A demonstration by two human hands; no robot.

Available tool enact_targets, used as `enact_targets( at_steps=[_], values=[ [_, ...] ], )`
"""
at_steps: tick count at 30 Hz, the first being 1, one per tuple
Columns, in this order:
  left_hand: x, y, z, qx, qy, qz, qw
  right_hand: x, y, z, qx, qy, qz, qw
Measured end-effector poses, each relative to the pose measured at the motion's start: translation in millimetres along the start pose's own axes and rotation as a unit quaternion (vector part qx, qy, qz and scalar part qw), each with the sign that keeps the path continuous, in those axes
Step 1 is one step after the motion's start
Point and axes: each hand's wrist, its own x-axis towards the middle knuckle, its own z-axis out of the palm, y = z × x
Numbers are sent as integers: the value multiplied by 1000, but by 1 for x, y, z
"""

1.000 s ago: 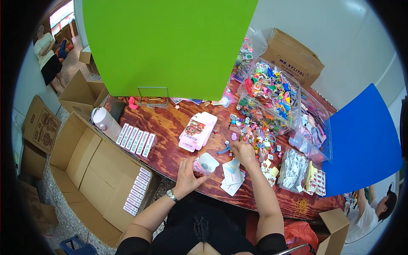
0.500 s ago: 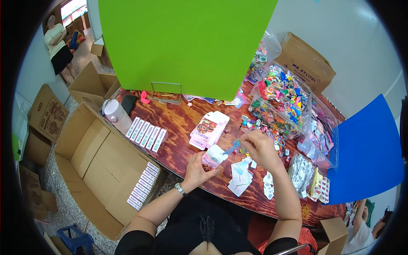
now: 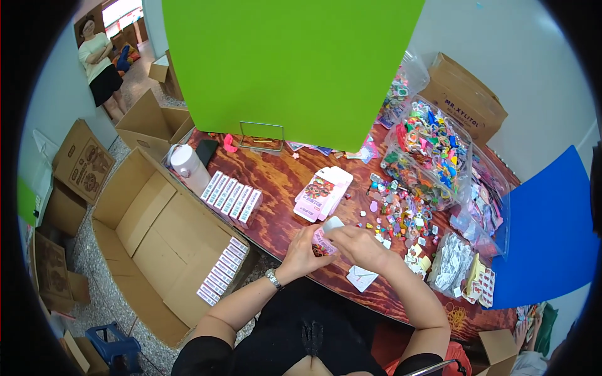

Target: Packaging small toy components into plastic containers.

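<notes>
Over the table's front edge, my left hand (image 3: 301, 255) grips a small pink carton (image 3: 322, 242) with its white end flap (image 3: 333, 224) raised. At the carton's mouth is my right hand (image 3: 359, 245), its fingers bent together; what they hold, if anything, is hidden. Behind the carton lies a stack of flattened pink boxes (image 3: 323, 192). White cards (image 3: 362, 278) rest beneath my right wrist. To the right of my right hand are many small colourful trinkets (image 3: 407, 210), scattered loose on the wood-patterned table (image 3: 276, 182).
Filled pink boxes (image 3: 231, 197) stand in a row near a pale bottle (image 3: 189, 168). A large open carton (image 3: 135, 250) sits left, with more boxes inside. Clear bins of trinkets (image 3: 433, 147), silvery packets (image 3: 450, 263) and a blue board (image 3: 545, 232) occupy the right. A green board (image 3: 288, 69) rises behind.
My right hand has moved left and down to the carton's mouth. The translucent blue piece it held is out of sight. The view has shifted slightly, moving the table rightward in the picture.
</notes>
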Motion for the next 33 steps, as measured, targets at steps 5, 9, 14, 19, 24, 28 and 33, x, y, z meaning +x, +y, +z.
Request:
enact_targets(
  at_steps=[5, 9, 14, 19, 24, 28, 33],
  values=[
    [7, -1, 13, 1, 12, 49, 999, -13, -7, -4, -39, 165, 50, 984],
    [3, -10, 15, -10, 33, 58, 998, -27, -13, 18, -166, 209, 22, 963],
    [6, -12, 25, -10, 2, 67, 998, -111, 20, 32, -127, 255, 199, 938],
    [5, -10, 35, -20, -19, 56, 998, -202, 78, 28, -165, 227, 474, 835],
    [0, -4, 39, -36, -35, 55, 997, -194, 96, 43, -236, 186, 559, 773],
    [-1, -5, 38, -39, -34, 61, 997, -191, 105, 42, -201, 173, 575, 774],
    [-2, -7, 30, -11, -42, 45, 998, -187, 79, 22, -88, 219, 534, 812]
  ],
)
